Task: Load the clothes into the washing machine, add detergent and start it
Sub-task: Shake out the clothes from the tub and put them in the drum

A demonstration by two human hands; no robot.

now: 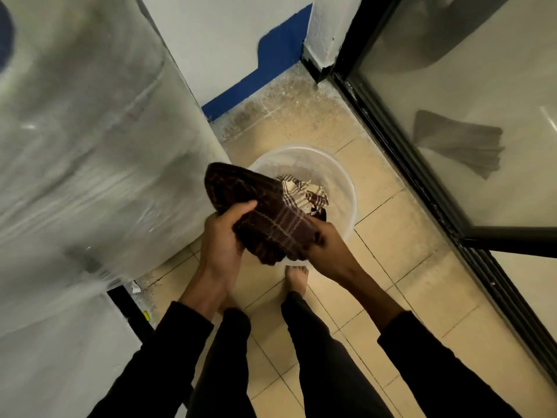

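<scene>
- Brown checked cloth (265,218), dark with thin pale lines, is bunched up between both hands right above a bucket, so it's up in the air and not in the machine.
- Left hand (221,239) grips the near left side of the cloth, thumb curled over the top edge and palm underneath.
- Right hand (327,241) is closed on the right end of the same cloth, fingers tucked in under the fabric so you can't really see the tips.
- Bucket (346,188) is clear-ish white plastic, round, sitting on the floor just beyond the person's feet.
- Inside it there's more laundry (307,191), a lighter cream and brown checked piece crumpled at the bottom, touching the lifted cloth where they overlap from this angle.
- Washing machine (90,146) fills the whole left side, a big pale rounded body that's pretty blurry here; can't tell whether its lid is up or down from this shot.
- Floor (391,267) is beige tile, grubby and speckled up near the wall.
- Wall (229,40) behind is white with a blue painted band along the bottom.
- Glass door (482,116) with a black frame runs down the right side, well apart from the bucket.
- Bare foot (297,279) pokes out just below the bucket, black trouser legs and black sleeves in the foreground.
</scene>
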